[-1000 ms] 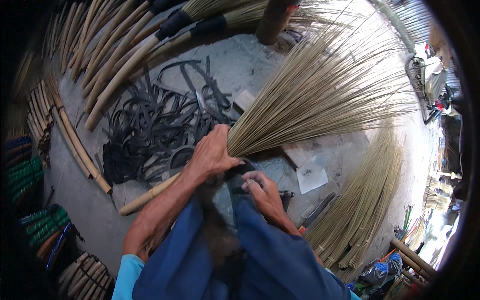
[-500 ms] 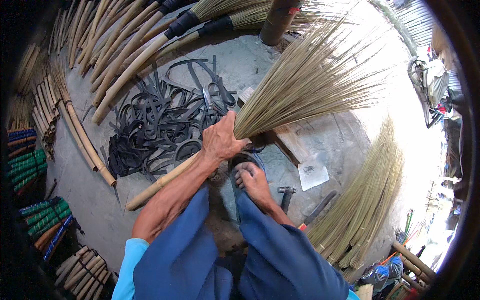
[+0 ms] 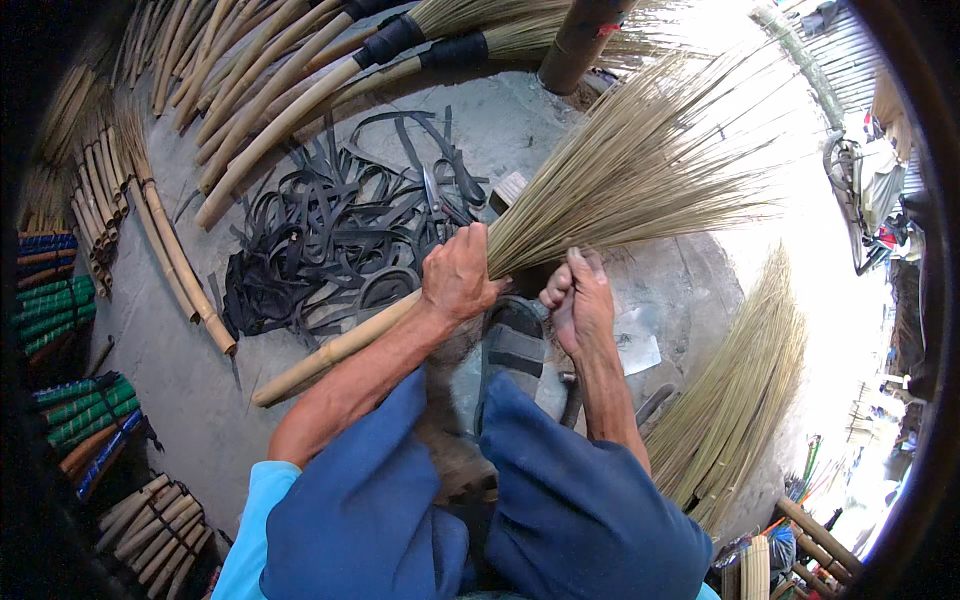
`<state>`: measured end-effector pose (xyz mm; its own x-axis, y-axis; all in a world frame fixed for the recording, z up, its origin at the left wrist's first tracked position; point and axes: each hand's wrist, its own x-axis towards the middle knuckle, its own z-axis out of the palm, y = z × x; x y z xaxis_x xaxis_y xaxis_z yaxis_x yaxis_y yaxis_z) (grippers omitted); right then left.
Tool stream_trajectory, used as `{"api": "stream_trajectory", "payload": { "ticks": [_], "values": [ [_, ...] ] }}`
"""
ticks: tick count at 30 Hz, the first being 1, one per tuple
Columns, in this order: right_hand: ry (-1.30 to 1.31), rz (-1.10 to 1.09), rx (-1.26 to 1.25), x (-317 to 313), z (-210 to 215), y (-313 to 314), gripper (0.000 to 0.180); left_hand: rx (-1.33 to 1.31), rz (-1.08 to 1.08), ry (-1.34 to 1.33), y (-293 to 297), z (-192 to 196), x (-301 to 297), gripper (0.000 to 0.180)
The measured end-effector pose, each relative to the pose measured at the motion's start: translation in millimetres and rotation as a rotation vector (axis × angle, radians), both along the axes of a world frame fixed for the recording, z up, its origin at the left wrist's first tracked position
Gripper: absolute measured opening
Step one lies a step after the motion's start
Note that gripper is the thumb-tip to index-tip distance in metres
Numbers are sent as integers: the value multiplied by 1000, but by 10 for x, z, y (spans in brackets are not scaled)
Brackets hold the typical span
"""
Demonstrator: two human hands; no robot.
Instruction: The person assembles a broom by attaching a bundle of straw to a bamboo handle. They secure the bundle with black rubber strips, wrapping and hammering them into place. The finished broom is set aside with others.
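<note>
My left hand (image 3: 458, 272) is wrapped round the neck of a broom, where its pale cane handle (image 3: 335, 350) meets the fanned straw bristles (image 3: 640, 170). The handle slants down to the left beneath my forearm, and the bristles spread to the upper right. Just below the bristles I hold up my right hand (image 3: 584, 312), its fingers curled and their tips pinched together. Anything between those tips is too small to make out. A dark strapped sandal (image 3: 513, 345) on my foot shows between my hands, under the broom's neck.
Tangled black rubber strips (image 3: 320, 220) lie left of the broom. Brooms with black-bound necks (image 3: 390, 42) are piled beyond, beside a post (image 3: 580, 45). To the right lie a straw bundle (image 3: 745, 390), a white sheet (image 3: 640, 342) and a partly hidden knife (image 3: 655, 402).
My right hand has risen from beside my knee to just under the bristles, its fingertips now pinched. My left hand keeps its grip on the broom. The whole view has shifted slightly.
</note>
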<state>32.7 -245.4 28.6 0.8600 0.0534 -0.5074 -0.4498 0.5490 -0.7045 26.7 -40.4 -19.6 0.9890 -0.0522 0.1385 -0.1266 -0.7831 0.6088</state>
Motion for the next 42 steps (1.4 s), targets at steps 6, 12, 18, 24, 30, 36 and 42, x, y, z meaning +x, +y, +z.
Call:
{"api": "stream_trajectory", "payload": {
  "ticks": [6, 12, 18, 24, 30, 36, 42],
  "values": [
    [41, -74, -332, -250, -320, -202, 26, -221, -73, 204, 179, 92, 219, 73],
    [126, 213, -546, -792, -598, 0, 33, -115, 13, 187, 169, 241, 110, 74],
    [51, 509, -823, -1089, -809, 174, 35, -299, -218, 449, 42, 196, 46, 93],
    [34, 457, -798, -1078, -828, 139, 34, -352, -177, 616, -79, 363, 241, 93],
    [-63, 387, -767, -1075, -797, 167, 25, -92, -205, 245, 36, 480, -61, 82],
    [30, 408, -788, -1036, -749, 159, 23, -490, -271, 760, -115, 274, 305, 106],
    [128, 348, -678, -1061, -828, 189, 23, -210, -194, 428, -144, 433, 76, 84]
  ]
}}
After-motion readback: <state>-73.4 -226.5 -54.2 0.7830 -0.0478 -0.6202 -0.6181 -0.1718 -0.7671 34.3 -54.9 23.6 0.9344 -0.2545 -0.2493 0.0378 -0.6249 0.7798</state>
